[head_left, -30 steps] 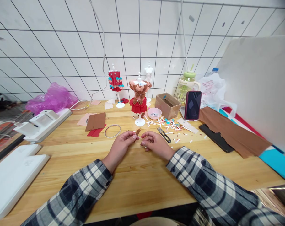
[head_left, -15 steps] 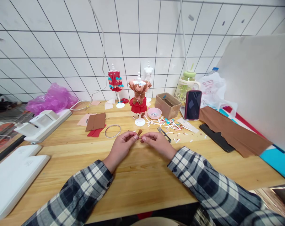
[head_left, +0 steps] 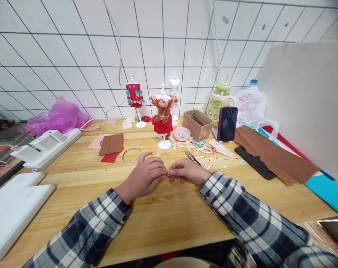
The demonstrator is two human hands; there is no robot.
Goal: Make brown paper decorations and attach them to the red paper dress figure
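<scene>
My right hand (head_left: 188,171) is closed, its thumb and fingertips pinching a small strip of brown crepe paper (head_left: 171,177) just above the table. My left hand (head_left: 143,174) is turned back up, with its fingers bent together and their tips meeting the same strip from the left; one finger sticks up and its grip is partly hidden. Behind the hands stands a small white dress form wearing a red and brown paper dress (head_left: 163,124). A pair of thread snips (head_left: 193,157) lies just beyond my right hand, and a metal ring (head_left: 131,155) beyond my left.
Folded brown paper (head_left: 111,144) lies at the back left. A pink dish (head_left: 181,133), white paper scraps (head_left: 202,147), a cardboard box (head_left: 198,124) and an upright phone (head_left: 227,124) stand behind and right. A power strip (head_left: 54,150) is on the left, brown paper (head_left: 277,154) on the right.
My left hand has rolled over so its back faces up, and one finger has lifted. Both hands have come slightly nearer to me, with the brown strip now lying flatter between them.
</scene>
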